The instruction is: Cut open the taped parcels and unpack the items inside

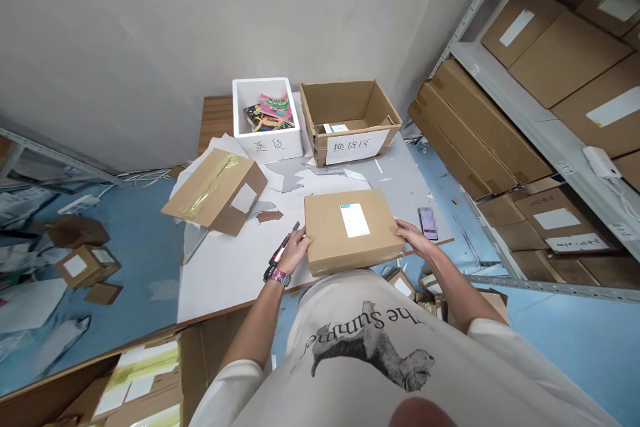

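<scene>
A flat brown cardboard box (327, 220) with a white label (355, 220) on its top lies at the front edge of the table, close to my body. My left hand (295, 250) grips its left side, thumb on the top edge. On the right side, my right hand (413, 237) holds the box by its corner. Beside my left hand lie a red-and-black pen and a dark utility knife (280, 250), partly hidden by the hand. A phone (428, 223) rests just right of my right hand.
A taped carton (215, 187) sits tilted at the table's left. Behind stand a white foam box (267, 147) holding colourful booklets and an open carton (350, 90) with a handwritten sign. Paper scraps (320, 180) lie between. Shelves of cartons (540, 220) rise at right; boxes (87, 265) litter the left floor.
</scene>
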Action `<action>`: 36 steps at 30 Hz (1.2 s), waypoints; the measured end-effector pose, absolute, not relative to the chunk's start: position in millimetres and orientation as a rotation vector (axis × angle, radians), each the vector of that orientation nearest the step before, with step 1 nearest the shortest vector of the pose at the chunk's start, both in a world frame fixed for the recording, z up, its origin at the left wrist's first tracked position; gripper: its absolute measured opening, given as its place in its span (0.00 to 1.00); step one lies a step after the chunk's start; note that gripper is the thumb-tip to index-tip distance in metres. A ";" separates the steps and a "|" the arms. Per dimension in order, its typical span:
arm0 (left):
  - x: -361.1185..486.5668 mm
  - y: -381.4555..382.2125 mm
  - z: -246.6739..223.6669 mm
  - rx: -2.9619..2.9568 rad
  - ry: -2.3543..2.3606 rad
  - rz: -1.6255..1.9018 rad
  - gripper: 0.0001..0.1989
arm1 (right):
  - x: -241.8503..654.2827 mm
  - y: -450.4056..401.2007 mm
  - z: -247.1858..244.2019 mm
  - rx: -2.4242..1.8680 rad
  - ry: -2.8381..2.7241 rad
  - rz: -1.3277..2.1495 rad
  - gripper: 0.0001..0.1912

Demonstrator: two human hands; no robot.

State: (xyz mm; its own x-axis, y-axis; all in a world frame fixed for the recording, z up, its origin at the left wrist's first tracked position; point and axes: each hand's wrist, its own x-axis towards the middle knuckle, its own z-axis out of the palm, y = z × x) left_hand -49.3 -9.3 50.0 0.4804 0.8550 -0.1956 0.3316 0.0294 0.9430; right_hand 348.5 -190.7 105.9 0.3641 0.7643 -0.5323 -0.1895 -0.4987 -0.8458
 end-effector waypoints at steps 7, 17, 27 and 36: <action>-40.1 -44.8 18.6 1.447 0.930 0.751 0.46 | 343.8 -172.1 74.4 -1.509 -0.450 0.888 0.30; -49.5 -57.8 -3.0 1.525 1.066 0.716 0.37 | 326.4 -153.4 62.9 -1.533 -0.314 1.200 0.36; -96.3 -1.3 -17.3 1.846 1.687 0.244 0.33 | 331.6 -123.3 67.5 -1.699 -0.304 1.120 0.39; -136.9 -14.7 -20.3 1.371 1.924 0.110 0.15 | 293.8 -114.0 87.2 -1.719 -0.550 1.133 0.32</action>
State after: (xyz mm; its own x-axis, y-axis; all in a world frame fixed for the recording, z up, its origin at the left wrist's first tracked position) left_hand -136.9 -14.7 -20.3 -0.1373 0.8408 -0.5237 0.7753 0.4202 0.4714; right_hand 293.8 -114.0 87.2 0.4654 0.7691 -0.4380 -0.1318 -0.4291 -0.8936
